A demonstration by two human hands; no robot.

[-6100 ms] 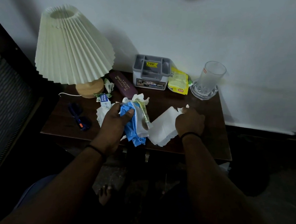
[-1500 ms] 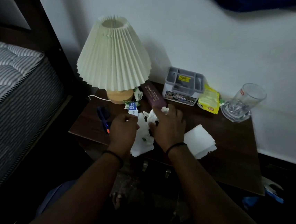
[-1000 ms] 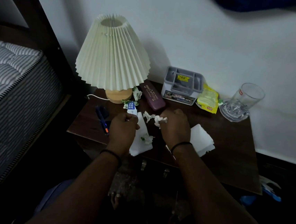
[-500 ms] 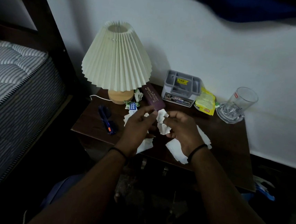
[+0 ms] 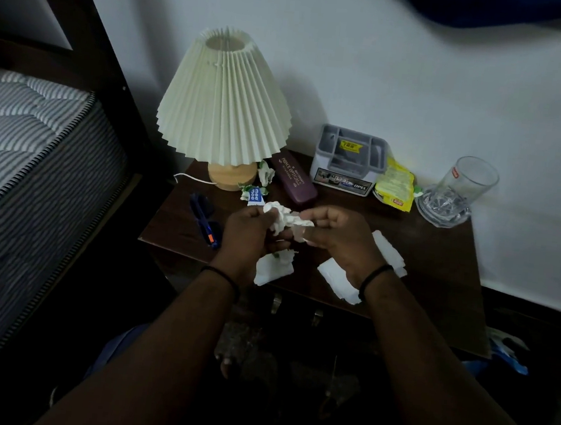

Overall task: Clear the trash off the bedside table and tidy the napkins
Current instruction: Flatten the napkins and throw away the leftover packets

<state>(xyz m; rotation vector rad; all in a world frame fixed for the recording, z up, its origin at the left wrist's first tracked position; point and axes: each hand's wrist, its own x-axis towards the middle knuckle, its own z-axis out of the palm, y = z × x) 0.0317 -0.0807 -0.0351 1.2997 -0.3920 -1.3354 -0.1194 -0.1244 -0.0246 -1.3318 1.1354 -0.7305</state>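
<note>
Above the dark wooden bedside table [image 5: 438,262], my left hand [image 5: 249,233] and my right hand [image 5: 338,238] together hold a crumpled white napkin [image 5: 283,217], each pinching one end of it. Below my left hand a flat white napkin [image 5: 272,268] lies at the table's front edge. A second flat napkin [image 5: 341,280] lies under my right wrist. A small blue-and-white wrapper [image 5: 256,196] sits near the lamp base, with white-green scraps [image 5: 265,175] beside it. A yellow packet [image 5: 394,187] lies at the back.
A pleated cream lamp [image 5: 224,104] stands at the table's back left. A maroon glasses case [image 5: 294,181], a grey organiser box [image 5: 349,160] and a glass mug [image 5: 456,191] line the wall. Blue sunglasses [image 5: 206,220] lie left. A mattress [image 5: 21,153] is at the far left.
My right hand picked the crumpled napkin off the table and lifted it. My left hand let go of the flat napkin and came up to take hold of the crumpled one too.
</note>
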